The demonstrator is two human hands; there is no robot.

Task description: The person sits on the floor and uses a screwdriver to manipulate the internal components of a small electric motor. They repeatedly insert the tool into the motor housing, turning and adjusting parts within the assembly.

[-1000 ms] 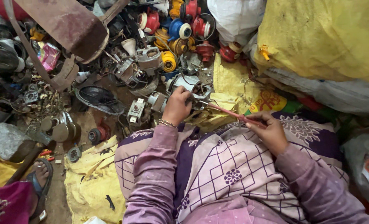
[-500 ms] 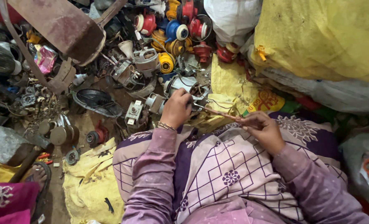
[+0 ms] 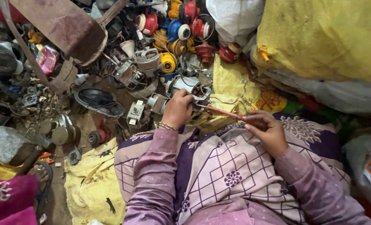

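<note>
I am gripping a small electric motor, probably heavy and rigid, on my lap's edge, left hand clamped around its casing, right hand closed on a red-handled screwdriver probing it.

Pink-handled tool gripped by right hand; mauve dotted sleeves w/ lilac grid-and-flower cloth are seen; yellow sacks, red/blue/yellow spools, rusty brown metal sheet
</note>
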